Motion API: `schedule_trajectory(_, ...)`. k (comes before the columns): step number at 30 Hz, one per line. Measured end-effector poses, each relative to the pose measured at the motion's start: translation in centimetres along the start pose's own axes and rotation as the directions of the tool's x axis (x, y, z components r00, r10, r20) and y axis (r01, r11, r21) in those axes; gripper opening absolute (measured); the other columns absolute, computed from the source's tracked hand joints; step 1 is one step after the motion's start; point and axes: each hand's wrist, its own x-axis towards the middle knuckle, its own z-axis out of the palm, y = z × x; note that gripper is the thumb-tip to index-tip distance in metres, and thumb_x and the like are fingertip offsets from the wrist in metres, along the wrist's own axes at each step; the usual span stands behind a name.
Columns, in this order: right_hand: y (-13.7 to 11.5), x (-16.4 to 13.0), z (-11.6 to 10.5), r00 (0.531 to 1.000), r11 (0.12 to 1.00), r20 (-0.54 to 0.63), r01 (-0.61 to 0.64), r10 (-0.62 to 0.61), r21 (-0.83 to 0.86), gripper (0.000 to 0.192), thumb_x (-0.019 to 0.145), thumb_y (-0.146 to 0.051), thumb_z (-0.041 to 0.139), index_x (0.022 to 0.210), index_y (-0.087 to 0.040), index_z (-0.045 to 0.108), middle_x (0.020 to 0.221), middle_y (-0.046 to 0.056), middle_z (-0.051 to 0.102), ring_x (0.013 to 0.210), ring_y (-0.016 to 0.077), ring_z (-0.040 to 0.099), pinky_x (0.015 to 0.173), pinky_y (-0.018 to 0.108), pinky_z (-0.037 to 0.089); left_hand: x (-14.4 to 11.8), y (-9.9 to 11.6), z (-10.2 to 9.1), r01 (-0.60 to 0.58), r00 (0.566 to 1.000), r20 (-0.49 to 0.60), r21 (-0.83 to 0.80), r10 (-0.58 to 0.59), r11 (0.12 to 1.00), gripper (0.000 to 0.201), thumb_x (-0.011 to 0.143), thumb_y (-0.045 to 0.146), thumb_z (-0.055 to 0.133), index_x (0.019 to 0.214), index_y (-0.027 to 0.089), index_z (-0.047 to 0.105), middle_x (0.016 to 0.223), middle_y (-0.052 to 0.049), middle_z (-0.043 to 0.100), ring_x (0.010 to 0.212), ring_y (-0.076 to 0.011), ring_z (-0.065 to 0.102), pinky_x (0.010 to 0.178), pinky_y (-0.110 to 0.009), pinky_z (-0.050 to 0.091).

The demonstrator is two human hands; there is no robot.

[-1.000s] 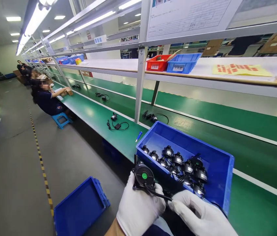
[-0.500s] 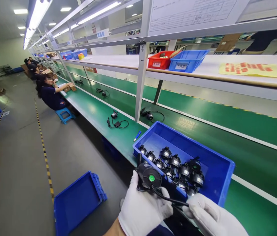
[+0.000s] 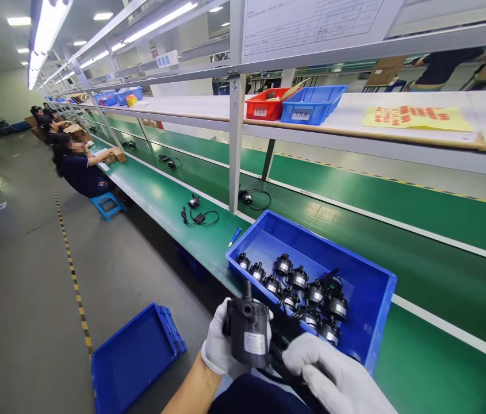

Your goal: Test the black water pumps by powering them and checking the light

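Low in the frame, centre, my left hand point(image 3: 219, 345) is wrapped around a small black pump point(image 3: 249, 330), fingers curled behind its body, the pale label facing me and a stub of pipe sticking up on top. My right hand point(image 3: 333, 376) is closed over the black cable point(image 3: 279, 359) that trails off the pump's lower right. The pump looks like hard moulded plastic, stiff and fairly light, and smooth enough to slip in gloves, so I'd take it around the round body, not by the stub or the lead. The cable is limp and will snag. Just beyond, toward the right, a blue bin point(image 3: 367, 299) on the green tabletop point(image 3: 173, 207) holds more pumps point(image 3: 298, 284) with tangled leads.
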Motion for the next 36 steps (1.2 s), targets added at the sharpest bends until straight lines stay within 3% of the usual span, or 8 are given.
schedule_trajectory(3,0.3,0.7,-0.2,0.996,0.991,-0.047,0.081,-0.077,0.107,0.052,0.097,-0.067,0.031,0.089,-0.025,0.061,0.087,0.003,0.068,0.079,0.0189,0.063,0.075,0.026,0.052,-1.3,1.4,0.1,-0.188,0.950,-0.102,0.570,0.295,0.800,0.067,0.078,0.066,0.071,0.128,0.021,0.066,0.116,-0.010,0.067,0.104,-0.0278,0.061,0.097,-0.037,0.044)
schedule_trajectory(6,0.0,1.4,0.0,0.991,0.985,-0.106,0.101,-0.086,0.142,0.065,0.096,-0.076,0.023,0.083,-0.024,0.060,0.081,0.002,0.066,0.072,0.0178,0.060,0.070,0.027,0.051,-2.2,1.8,-0.3,-0.261,0.870,0.023,0.869,0.492,0.421,0.095,0.067,0.061,0.083,0.148,0.027,0.048,0.117,-0.011,0.063,0.100,-0.0292,0.061,0.096,-0.039,0.045)
schedule_trajectory(9,-0.7,2.0,0.0,0.987,0.986,-0.146,0.081,-0.059,0.147,0.074,0.092,-0.082,0.018,0.074,-0.023,0.058,0.069,0.001,0.060,0.063,0.0170,0.054,0.065,0.027,0.049,-2.6,1.6,-0.9,-0.290,0.809,0.136,0.938,0.572,0.187,0.112,0.058,0.058,0.089,0.153,0.027,0.038,0.113,-0.011,0.064,0.095,-0.0295,0.062,0.095,-0.040,0.046)
schedule_trajectory(15,-0.8,2.8,0.0,0.989,0.976,-0.133,0.088,-0.062,0.198,0.072,0.091,-0.082,0.022,0.072,-0.022,0.058,0.062,-0.002,0.049,0.054,0.0145,0.038,0.055,0.026,0.040,-2.6,1.7,-0.9,-0.293,0.743,0.271,0.954,0.611,-0.066,0.117,0.059,0.059,0.089,0.155,0.026,0.031,0.109,-0.011,0.065,0.093,-0.0291,0.064,0.091,-0.039,0.048)
schedule_trajectory(20,0.1,3.4,0.0,0.993,0.974,-0.105,0.069,-0.047,0.218,0.069,0.095,-0.076,0.021,0.079,-0.022,0.060,0.072,0.004,0.058,0.062,0.0184,0.045,0.056,0.029,0.041,-1.8,2.1,-0.1,-0.240,0.674,0.383,0.922,0.631,-0.303,0.112,0.074,0.084,0.056,0.160,0.022,0.019,0.103,-0.009,0.063,0.082,-0.0235,0.065,0.079,-0.037,0.053)
schedule_trajectory(27,1.0,4.9,-0.8,0.983,0.995,-0.161,0.082,-0.091,-0.058,0.042,0.102,-0.051,0.030,0.079,-0.023,0.052,0.077,0.006,0.062,0.067,0.0203,0.052,0.063,0.032,0.046,-1.1,2.5,2.3,-0.066,0.675,0.388,0.879,0.627,-0.472,0.105,0.083,0.085,0.039,0.159,0.016,0.017,0.093,-0.007,0.062,0.077,-0.0225,0.065,0.069,-0.037,0.055)
schedule_trajectory(32,1.2,4.9,-0.3,0.977,0.989,-0.173,0.138,-0.128,0.047,0.064,0.100,-0.068,0.018,0.078,-0.023,0.057,0.074,0.005,0.064,0.064,0.0185,0.054,0.061,0.030,0.047,-1.1,2.2,0.9,-0.134,0.621,0.455,0.864,0.638,-0.485,0.110,0.081,0.087,0.038,0.160,0.015,0.013,0.095,-0.008,0.060,0.077,-0.0217,0.064,0.071,-0.037,0.056)
schedule_trajectory(36,1.3,4.8,0.3,0.970,0.984,-0.202,0.156,-0.137,0.084,0.070,0.096,-0.076,0.019,0.074,-0.023,0.059,0.066,0.003,0.059,0.059,0.0176,0.050,0.053,0.028,0.043,-1.3,2.0,-0.4,-0.163,0.633,0.432,0.885,0.642,-0.435,0.115,0.077,0.090,0.039,0.161,0.017,0.010,0.104,-0.010,0.060,0.084,-0.0233,0.067,0.075,-0.037,0.057)
